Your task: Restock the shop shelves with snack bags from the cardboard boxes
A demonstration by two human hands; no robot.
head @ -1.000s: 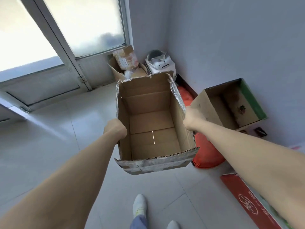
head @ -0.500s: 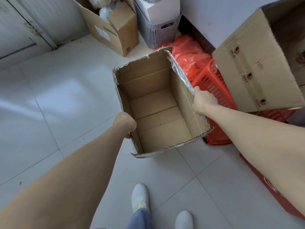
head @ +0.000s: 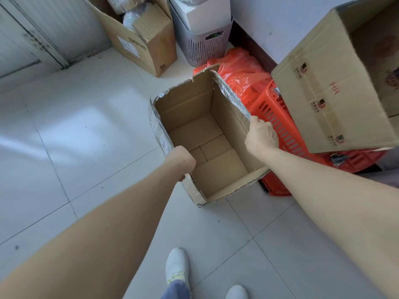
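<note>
Both hands [head: 262, 134] hold the empty cardboard box [head: 207, 134].

Plain brown cardboard box [head: 207, 130], silvery tape [head: 233, 98] glinting along its rims. Beside it, an orange-red basket [head: 278, 130] patterned with slots and an orange plastic bag [head: 241, 67]; behind it, a grey slatted bin [head: 207, 48], white floor tiles [head: 75, 130].

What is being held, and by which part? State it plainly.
The empty cardboard box: the left hand grips its left wall's rim, the right hand grips its right wall's rim.
</note>
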